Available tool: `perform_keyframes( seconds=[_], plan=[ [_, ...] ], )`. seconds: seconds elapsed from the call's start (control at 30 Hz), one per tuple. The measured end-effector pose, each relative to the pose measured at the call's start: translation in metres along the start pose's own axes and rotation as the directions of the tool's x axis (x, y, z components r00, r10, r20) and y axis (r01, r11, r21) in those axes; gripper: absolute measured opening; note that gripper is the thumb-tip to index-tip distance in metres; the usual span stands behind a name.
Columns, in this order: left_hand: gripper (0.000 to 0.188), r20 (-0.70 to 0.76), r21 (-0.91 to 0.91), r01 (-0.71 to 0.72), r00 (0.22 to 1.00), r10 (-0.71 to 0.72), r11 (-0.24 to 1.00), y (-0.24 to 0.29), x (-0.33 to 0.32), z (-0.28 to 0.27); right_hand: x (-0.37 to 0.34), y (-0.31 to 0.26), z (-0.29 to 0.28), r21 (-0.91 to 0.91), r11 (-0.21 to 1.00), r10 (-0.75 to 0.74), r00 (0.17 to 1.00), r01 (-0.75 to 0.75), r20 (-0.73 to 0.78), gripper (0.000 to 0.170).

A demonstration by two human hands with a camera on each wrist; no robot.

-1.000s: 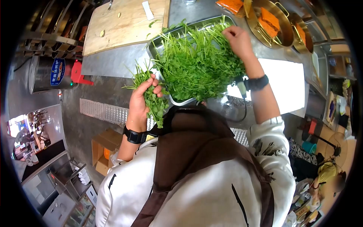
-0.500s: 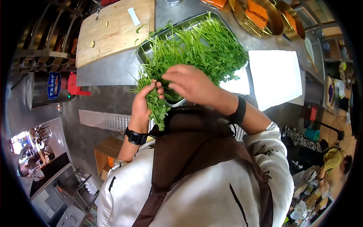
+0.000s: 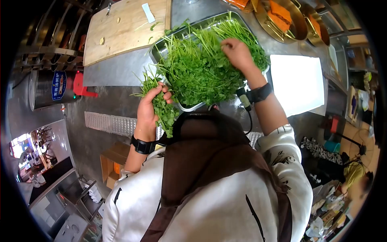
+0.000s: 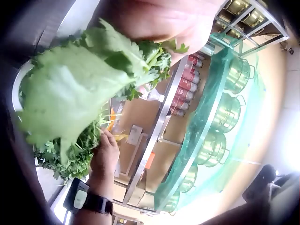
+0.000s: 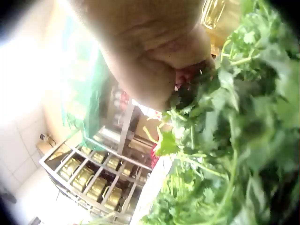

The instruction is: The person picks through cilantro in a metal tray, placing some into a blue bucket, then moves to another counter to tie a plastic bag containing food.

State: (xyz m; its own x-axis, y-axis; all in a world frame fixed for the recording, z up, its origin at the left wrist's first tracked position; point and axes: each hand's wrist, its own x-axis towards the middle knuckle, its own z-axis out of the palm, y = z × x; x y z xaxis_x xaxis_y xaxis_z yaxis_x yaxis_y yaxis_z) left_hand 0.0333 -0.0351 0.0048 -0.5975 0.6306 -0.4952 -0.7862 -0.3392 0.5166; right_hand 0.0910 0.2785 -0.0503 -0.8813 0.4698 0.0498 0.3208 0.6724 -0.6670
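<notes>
In the head view my left hand grips a small bunch of cilantro, stems pointing up and leaves hanging below the fingers. Its leaves loom large and close in the left wrist view. Just right of this hand a metal tray holds a big heap of cilantro, stems toward the far side. Over the right part of the heap my right hand pinches at the stems with curled fingers. In the right wrist view its fingertips are partly hidden among the leaves.
A wooden cutting board lies at the back left with small scraps on it. Brass pots with orange packets stand at the back right. A white tray sits right of the cilantro. A cardboard box rests on the floor at left.
My right hand went from the far right of the heap in to the left hand's bunch, then back out over the heap's right part. My left hand keeps its grip on the bunch.
</notes>
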Motion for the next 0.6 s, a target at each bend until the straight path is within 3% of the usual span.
perform_keyframes(
  seconds=[0.07, 0.1, 0.17, 0.2, 0.33, 0.4, 0.5, 0.6],
  plan=[
    [0.015, 0.004, -0.001, -0.001, 1.000, 0.001, 1.000, -0.001, 0.001, -0.003, 0.006, 0.003, -0.017, 0.028, 0.999, -0.027, 0.987, 0.032, -0.160, 0.022],
    [0.015, 0.005, -0.001, 0.004, 1.000, -0.004, 1.000, -0.002, 0.001, -0.003, 0.008, 0.010, -0.020, 0.027, 0.999, -0.022, 0.987, 0.027, -0.161, 0.022],
    [0.014, -0.019, -0.001, 0.017, 1.000, -0.017, 1.000, -0.002, 0.000, -0.002, 0.014, 0.026, -0.025, -0.180, 0.983, -0.059, 0.977, 0.022, -0.205, 0.021],
    [0.014, -0.019, 0.000, 0.018, 1.000, -0.018, 1.000, -0.001, 0.000, -0.001, 0.017, 0.033, -0.025, -0.256, 0.963, 0.061, 0.992, -0.089, -0.113, 0.021],
    [0.014, -0.011, 0.019, 0.003, 1.000, -0.002, 1.000, 0.000, 0.001, 0.000, 0.008, 0.039, -0.033, -0.199, 0.965, 0.143, 0.980, -0.169, -0.140, 0.022],
    [0.013, -0.013, 0.032, -0.005, 1.000, 0.006, 0.999, -0.001, 0.001, -0.002, -0.003, 0.030, -0.040, -0.120, 0.988, 0.058, 0.945, -0.101, -0.322, 0.022],
    [0.015, -0.026, 0.012, 0.013, 1.000, -0.012, 1.000, 0.000, 0.003, -0.002, -0.029, -0.003, -0.040, -0.124, 0.992, -0.047, 0.952, 0.009, -0.303, 0.021],
    [0.015, -0.027, 0.009, 0.027, 0.999, -0.026, 1.000, -0.002, 0.005, -0.002, -0.058, -0.033, -0.011, -0.057, 0.944, -0.330, 0.932, 0.325, -0.152, 0.020]
  ],
)
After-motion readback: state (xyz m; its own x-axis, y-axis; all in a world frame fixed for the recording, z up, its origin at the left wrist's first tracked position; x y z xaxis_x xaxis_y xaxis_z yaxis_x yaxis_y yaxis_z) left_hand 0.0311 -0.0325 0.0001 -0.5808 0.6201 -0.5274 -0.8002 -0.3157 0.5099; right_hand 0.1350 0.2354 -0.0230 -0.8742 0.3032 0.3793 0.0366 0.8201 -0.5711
